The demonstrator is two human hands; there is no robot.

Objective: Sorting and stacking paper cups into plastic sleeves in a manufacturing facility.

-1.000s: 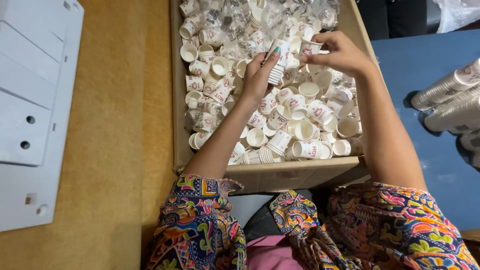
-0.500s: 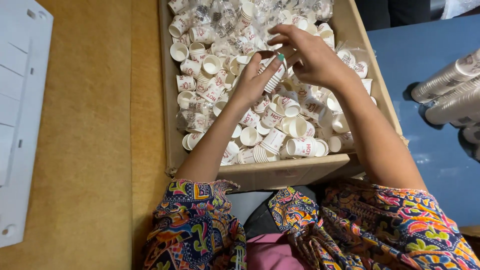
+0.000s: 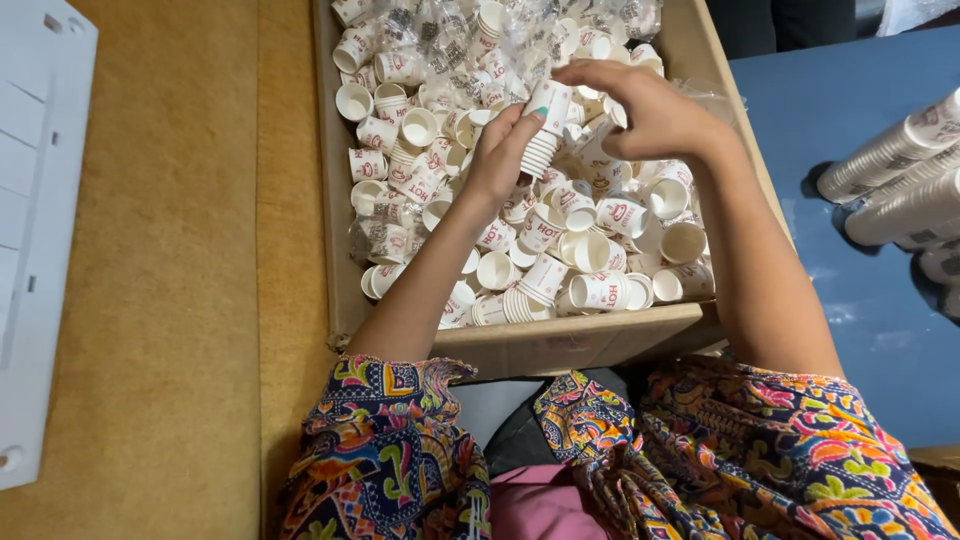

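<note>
Head view: both hands work over an open cardboard box [image 3: 345, 250] full of small white paper cups [image 3: 590, 250] with red print, loose and lying every way. The left hand [image 3: 500, 155] holds a short stack of nested cups [image 3: 543, 140] — fingers clamped round its ribbed lower rims, the stack tilted and raised just above the heap near the box's middle. The right hand [image 3: 650, 110] is curled over the stack's top, its fingertips pinched on the uppermost cup. At the far end of the box, crumpled clear plastic wrap [image 3: 440, 35] lies among the cups. The box rests on a brown table [image 3: 170, 300]; to its left lies a white panel [image 3: 35, 250]. To the right, on a blue surface [image 3: 850, 300], long stacks [image 3: 900, 175] of cups lie on their sides — well apart from the hands. Patterned, many-coloured sleeves [image 3: 385, 450] cover the upper arms.
</note>
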